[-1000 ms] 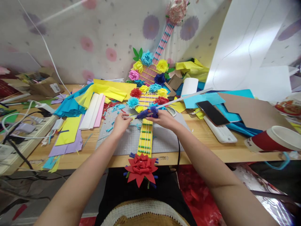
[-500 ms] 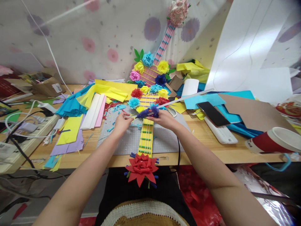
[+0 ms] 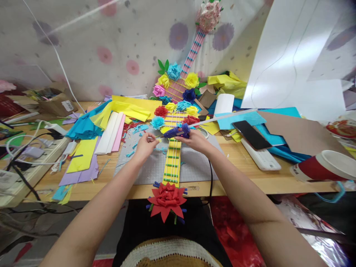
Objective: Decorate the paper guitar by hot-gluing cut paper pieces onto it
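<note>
My right hand is wrapped round a blue hot glue gun, its nozzle pointing left and a long whitish glue stick running out of its back. Close to the nozzle, my left hand pinches a small yellow paper piece between its fingertips. Beneath the glue gun lies a yellow paper guitar with white strings and green bars on its neck. Paper flowers cover its body, and a large red paper flower at its head overhangs the table edge. The glue gun hides part of the guitar.
A grey cutting mat with paper scraps lies under the guitar. Behind stands a pink flowered guitar. Crepe paper and a power strip are at left; a phone, cardboard and a lidded cup at right.
The glue gun has shifted slightly right, its nozzle now a little farther from my left hand. My left fingers have turned, and the yellow piece shows more clearly.
</note>
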{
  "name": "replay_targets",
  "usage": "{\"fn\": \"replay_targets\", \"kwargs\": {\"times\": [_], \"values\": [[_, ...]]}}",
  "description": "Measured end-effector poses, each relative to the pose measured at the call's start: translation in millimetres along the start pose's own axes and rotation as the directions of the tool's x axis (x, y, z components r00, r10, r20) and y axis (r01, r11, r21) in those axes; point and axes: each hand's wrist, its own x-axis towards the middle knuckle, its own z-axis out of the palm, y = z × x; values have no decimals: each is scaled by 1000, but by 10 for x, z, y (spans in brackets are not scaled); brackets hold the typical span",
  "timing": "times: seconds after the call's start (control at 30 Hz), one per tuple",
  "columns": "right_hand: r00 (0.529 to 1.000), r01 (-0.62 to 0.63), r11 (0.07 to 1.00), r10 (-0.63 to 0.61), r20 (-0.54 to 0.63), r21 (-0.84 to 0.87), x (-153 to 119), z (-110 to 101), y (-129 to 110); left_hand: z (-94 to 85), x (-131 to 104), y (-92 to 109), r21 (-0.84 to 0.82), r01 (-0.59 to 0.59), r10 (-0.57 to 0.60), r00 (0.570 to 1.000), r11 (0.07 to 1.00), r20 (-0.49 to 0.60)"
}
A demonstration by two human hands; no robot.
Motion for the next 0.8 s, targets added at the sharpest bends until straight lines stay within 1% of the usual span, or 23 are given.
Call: {"fn": "replay_targets", "kwargs": {"times": [0.1, 0.17, 0.2, 0.3, 0.37, 0.47, 0.57, 0.7, 0.8], "values": [[994, -94, 993, 97, -49, 69, -26, -69, 57, -5, -20, 24, 3, 11, -11, 999, 1000, 35], [983, -164, 969, 176, -50, 187, -55, -125, 125, -9, -32, 40, 2, 36, -36, 998, 999, 50], [979, -177, 947, 196, -47, 266, -71, -151, 167, -10, -36, 47, -4, 47, -47, 997, 999, 57], [978, -131, 863, 192, -77, 488, -120, -208, 301, -5, -31, 45, -16, 72, -71, 994, 997, 80], [976, -91, 814, 188, -111, 573, -149, -225, 373, 7, -11, 25, -12, 67, -66, 993, 998, 103], [968, -65, 776, 202, -149, 628, -177, -219, 450, 41, 43, -23, 1, 1, -1, 991, 1000, 131], [964, -37, 759, 198, -176, 650, -187, -179, 520, 76, 109, -62, 73, -88, 77, 987, 993, 139], [959, -18, 736, 205, -198, 677, -192, -109, 612, 94, 160, -16, 249, -222, 194, 972, 943, 130], [957, -24, 723, 216, -193, 690, -212, -78, 642, 105, 160, 112, 442, -274, 239, 962, 854, 135]]}}
